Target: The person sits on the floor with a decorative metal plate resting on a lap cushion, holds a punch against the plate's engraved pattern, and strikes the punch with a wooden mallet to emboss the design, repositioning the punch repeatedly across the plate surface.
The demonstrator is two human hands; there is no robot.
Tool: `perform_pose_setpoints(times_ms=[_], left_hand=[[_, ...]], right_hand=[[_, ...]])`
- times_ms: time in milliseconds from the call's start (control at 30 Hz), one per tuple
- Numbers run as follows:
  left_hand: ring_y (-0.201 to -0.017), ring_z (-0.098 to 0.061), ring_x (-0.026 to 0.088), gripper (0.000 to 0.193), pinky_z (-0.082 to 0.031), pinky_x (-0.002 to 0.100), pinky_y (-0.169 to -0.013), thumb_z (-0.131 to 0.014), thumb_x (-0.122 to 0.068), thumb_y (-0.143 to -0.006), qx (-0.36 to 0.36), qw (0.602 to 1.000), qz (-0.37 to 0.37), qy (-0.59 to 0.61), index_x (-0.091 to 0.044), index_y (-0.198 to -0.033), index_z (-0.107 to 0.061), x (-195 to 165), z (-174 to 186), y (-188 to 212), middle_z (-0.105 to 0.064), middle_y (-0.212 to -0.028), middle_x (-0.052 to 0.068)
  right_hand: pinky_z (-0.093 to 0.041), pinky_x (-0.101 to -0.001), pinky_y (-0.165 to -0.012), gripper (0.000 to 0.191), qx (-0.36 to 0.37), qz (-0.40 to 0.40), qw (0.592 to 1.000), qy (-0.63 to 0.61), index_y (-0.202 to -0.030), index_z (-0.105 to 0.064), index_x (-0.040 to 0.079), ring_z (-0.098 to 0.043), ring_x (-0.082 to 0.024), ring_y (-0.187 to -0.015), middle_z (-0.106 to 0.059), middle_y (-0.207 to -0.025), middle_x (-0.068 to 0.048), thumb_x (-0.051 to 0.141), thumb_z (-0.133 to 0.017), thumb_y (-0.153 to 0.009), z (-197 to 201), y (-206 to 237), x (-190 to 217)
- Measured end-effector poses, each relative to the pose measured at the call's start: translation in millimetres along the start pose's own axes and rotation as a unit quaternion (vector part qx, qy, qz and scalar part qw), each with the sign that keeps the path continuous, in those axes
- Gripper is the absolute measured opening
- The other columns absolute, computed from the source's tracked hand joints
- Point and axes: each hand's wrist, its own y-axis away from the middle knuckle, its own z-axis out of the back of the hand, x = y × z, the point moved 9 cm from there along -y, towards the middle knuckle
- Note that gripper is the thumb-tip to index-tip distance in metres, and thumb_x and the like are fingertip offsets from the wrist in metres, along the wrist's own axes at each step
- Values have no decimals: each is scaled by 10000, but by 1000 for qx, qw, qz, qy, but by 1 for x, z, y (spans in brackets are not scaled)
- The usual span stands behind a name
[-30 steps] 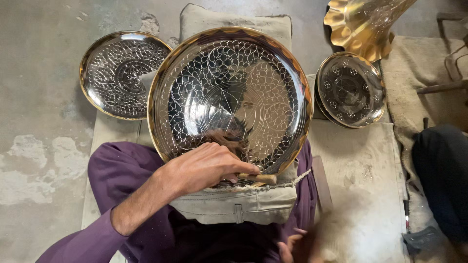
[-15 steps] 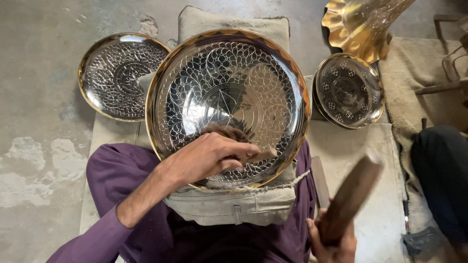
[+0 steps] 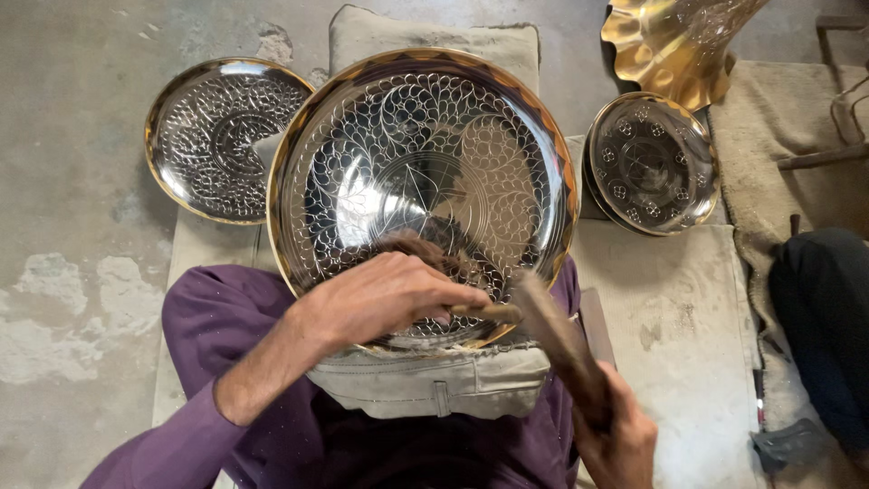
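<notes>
A large round engraved metal plate (image 3: pixel 425 154) with a brass rim rests on a cloth pad on my lap. My left hand (image 3: pixel 389 294) lies on the plate's near rim, fingers closed on a thin metal chisel (image 3: pixel 493 311) whose tip points right. My right hand (image 3: pixel 620 435) grips a wooden mallet (image 3: pixel 557 340) at the lower right, its head tilted up and touching the chisel's end. My purple sleeve (image 3: pixel 217 344) covers the left arm above the forearm.
A smaller engraved plate (image 3: pixel 217 136) lies on the floor at the left, another (image 3: pixel 652 163) at the right. A wavy-edged brass bowl (image 3: pixel 670 45) stands at the top right. Beige mats (image 3: pixel 670 308) cover the floor; another person's dark-clothed leg (image 3: pixel 819 317) is at the right edge.
My right hand came up from the bottom edge with the mallet and swung it left onto the chisel's end. My left hand shifted slightly along the plate's near rim.
</notes>
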Motion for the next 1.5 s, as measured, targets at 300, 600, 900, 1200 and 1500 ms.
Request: perform_pose_setpoints(times_ms=[300, 600, 900, 1200, 1500], left_hand=[[-733, -736, 160, 590, -618, 388, -637, -631, -29, -849, -182, 978, -101, -31, -235, -1401, -612, -22, 26, 23, -772, -889, 57], [-731, -754, 175, 511, -641, 370, -738, -689, -157, -879, -262, 963, -15, 57, -177, -1383, -604, -16, 31, 47, -793, -1030, 63], [-749, -770, 221, 434, -631, 436, -693, -704, -129, -935, -325, 933, 64, 143, -180, -1360, -631, 3, 34, 63, -785, -965, 115], [-885, -812, 213, 435, -685, 375, -675, -676, -63, -933, -447, 879, 59, 152, -151, -1354, -609, 17, 40, 72, -780, -1081, 159], [-855, -808, 239, 351, -696, 424, -674, -709, -134, -918, -483, 820, 172, 254, -97, -1254, -613, 42, 25, 82, -799, -957, 153]], right_hand=[[-595, -349, -843, 639, 7, 2, 983, -183, -1378, -471, 24, -702, -217, -938, -669, -1074, -194, -21, -719, -791, -4, -5, 21], [-589, -369, -676, 633, 120, 57, 991, 26, -1347, -526, 127, -739, -263, -796, -739, -942, -177, 4, -761, -772, 16, -62, 85], [-595, -378, -626, 611, 146, 251, 954, 72, -1439, -459, 99, -708, -275, -716, -720, -1049, -157, 35, -719, -889, 10, -138, 167], [-622, -396, -670, 702, 132, 340, 924, 118, -1486, -493, 156, -749, -284, -776, -725, -1190, -147, 36, -707, -829, 21, -181, 240], [-567, -395, -570, 709, 154, 325, 903, 236, -1464, -558, 259, -696, -248, -680, -705, -948, -48, 90, -742, -800, 16, -192, 281]])
